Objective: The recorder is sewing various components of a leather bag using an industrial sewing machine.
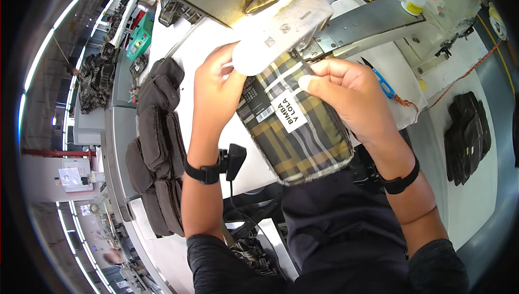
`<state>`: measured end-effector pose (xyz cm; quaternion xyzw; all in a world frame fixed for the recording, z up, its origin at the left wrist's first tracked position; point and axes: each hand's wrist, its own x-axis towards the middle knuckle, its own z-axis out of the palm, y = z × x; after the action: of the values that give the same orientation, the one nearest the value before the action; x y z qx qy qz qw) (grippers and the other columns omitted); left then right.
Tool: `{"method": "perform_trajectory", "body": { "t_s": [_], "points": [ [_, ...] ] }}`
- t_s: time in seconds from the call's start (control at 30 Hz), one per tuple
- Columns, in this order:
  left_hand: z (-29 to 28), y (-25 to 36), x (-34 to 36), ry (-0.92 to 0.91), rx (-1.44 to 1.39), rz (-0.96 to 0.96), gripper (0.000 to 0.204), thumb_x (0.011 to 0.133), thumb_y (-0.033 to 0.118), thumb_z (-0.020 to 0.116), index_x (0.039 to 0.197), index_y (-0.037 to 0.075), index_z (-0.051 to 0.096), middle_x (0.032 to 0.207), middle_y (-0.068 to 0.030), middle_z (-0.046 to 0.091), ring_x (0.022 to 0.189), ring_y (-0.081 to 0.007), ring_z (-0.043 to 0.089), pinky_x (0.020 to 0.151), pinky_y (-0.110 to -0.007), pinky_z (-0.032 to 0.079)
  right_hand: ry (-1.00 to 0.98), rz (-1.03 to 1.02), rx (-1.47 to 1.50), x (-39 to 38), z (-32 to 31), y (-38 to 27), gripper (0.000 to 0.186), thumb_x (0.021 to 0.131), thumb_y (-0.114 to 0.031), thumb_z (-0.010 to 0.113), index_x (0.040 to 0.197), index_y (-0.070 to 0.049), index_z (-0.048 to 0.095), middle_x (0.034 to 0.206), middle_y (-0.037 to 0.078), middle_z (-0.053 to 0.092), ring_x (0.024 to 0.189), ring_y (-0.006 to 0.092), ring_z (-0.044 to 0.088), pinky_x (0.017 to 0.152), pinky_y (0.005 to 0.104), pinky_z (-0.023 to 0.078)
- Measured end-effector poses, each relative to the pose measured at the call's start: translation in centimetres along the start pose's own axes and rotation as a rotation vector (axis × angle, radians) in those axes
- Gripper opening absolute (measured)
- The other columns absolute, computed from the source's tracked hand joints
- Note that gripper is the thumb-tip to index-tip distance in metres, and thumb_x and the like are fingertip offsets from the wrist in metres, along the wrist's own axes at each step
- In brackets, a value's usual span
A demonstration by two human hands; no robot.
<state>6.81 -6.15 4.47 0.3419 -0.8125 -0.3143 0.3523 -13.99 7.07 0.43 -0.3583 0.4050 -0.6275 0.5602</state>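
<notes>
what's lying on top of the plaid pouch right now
On the plaid pouch lie a white label, a barcode tag, the right hand and the sewing machine's white arm. The left hand grips its edge. The stitching point is covered.

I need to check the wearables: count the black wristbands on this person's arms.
2. One wristband circles the left wrist and carries a small black box with a cable. The other wristband circles the right wrist. Neither seems hidden.
</notes>
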Motion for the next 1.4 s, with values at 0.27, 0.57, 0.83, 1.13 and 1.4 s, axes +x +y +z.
{"method": "perform_trajectory", "body": {
  "t_s": [0.27, 0.57, 0.83, 1.13, 1.4],
  "points": [
    [3.4, -0.6, -14.3, 0.070, -0.815, -0.643, 0.062, 0.111, 0.030, 0.059, 0.159, -0.004, 0.037, 0.151, -0.0145, 0.057, 0.139, -0.0233, 0.054, 0.119, -0.040, 0.041, -0.097, -0.011, -0.059, -1.4, -0.4, 0.9, 0.013, 0.101, -0.006, 0.069, 0.110, 0.003, 0.072, 0.094, 0.000, 0.074, 0.081, 0.0011, 0.063, 0.075, 0.0188, 0.050],
    [4.1, 5.1, -16.6, 0.281, -0.733, -0.525, 0.061, 0.108, 0.021, 0.057, 0.157, -0.007, 0.035, 0.148, -0.0207, 0.057, 0.130, -0.0284, 0.064, 0.109, -0.042, 0.054, -0.050, 0.057, 0.207, -2.0, 0.0, 1.0, 0.014, 0.101, -0.005, 0.067, 0.111, 0.003, 0.072, 0.101, 0.003, 0.076, 0.089, 0.0039, 0.066, 0.081, 0.0212, 0.052],
    [4.0, 5.2, -15.7, 0.343, -0.740, -0.584, 0.078, 0.103, 0.023, 0.069, 0.162, -0.008, 0.030, 0.153, -0.0189, 0.053, 0.140, -0.0244, 0.053, 0.120, -0.038, 0.038, -0.043, -0.001, 0.235, -0.7, 0.5, 1.0, 0.014, 0.101, -0.006, 0.065, 0.107, 0.005, 0.072, 0.095, 0.003, 0.076, 0.083, 0.0026, 0.064, 0.073, 0.0216, 0.051],
    [3.4, 4.4, -14.2, 0.373, -0.670, -0.505, 0.081, 0.103, 0.025, 0.070, 0.163, -0.009, 0.028, 0.152, -0.0193, 0.053, 0.139, -0.0239, 0.054, 0.119, -0.038, 0.040, 0.032, -0.047, -0.115, -1.0, 0.2, 0.4, 0.009, 0.099, -0.006, 0.070, 0.096, 0.003, 0.070, 0.077, -0.007, 0.062, 0.069, -0.0020, 0.050, 0.060, 0.0188, 0.042],
    [3.0, 4.4, -14.2, 0.376, -0.727, -0.484, 0.083, 0.101, 0.022, 0.071, 0.163, -0.009, 0.025, 0.148, -0.0204, 0.057, 0.137, -0.0251, 0.057, 0.117, -0.038, 0.043, 0.022, 0.059, 0.026, -3.7, -0.2, -0.3, 0.010, 0.100, -0.008, 0.071, 0.096, 0.002, 0.069, 0.074, -0.008, 0.058, 0.061, -0.0027, 0.044, 0.052, 0.0189, 0.034]
  ]
}}
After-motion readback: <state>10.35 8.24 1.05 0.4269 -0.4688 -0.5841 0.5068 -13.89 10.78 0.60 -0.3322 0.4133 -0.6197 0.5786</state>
